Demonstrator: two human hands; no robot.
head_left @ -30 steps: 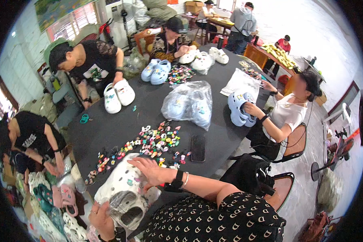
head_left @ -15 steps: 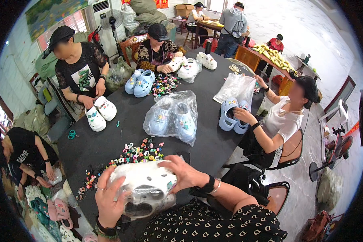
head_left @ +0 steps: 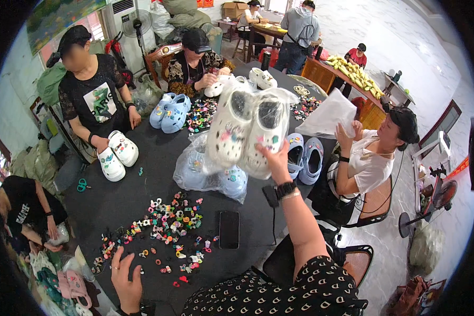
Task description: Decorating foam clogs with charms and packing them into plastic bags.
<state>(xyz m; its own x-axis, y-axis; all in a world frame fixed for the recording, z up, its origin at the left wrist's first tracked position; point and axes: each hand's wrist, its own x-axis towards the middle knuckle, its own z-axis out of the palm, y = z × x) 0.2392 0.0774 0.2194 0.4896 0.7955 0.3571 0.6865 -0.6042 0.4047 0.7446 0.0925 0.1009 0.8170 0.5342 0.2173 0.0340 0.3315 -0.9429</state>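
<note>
A pair of white clogs (head_left: 229, 131) with colourful charms, wrapped in a clear plastic bag, is held up over the middle of the table by my right hand (head_left: 275, 160). My fingers grip the lower part of the right-hand clog. Behind and partly hidden by them lies a bagged pair of light blue clogs (head_left: 191, 171). Near the table's front left edge, my left hand (head_left: 126, 282) is open with spread fingers and holds nothing. Beside it spreads a heap of small colourful shoe charms (head_left: 175, 218). A black phone (head_left: 229, 230) lies to the right of the charms.
Around the dark table (head_left: 105, 210), co-workers handle white clogs (head_left: 119, 154) at the left and a clear plastic bag (head_left: 329, 117) at the right. Uncovered blue clogs (head_left: 312, 160) stand by the right edge, another blue pair (head_left: 171, 112) at the far left. Chairs (head_left: 355, 260) stand at the right.
The bagged white clogs went from near my body, between both hands, up and forward in my right hand alone. My left hand let go. The co-worker at right has released the blue clogs.
</note>
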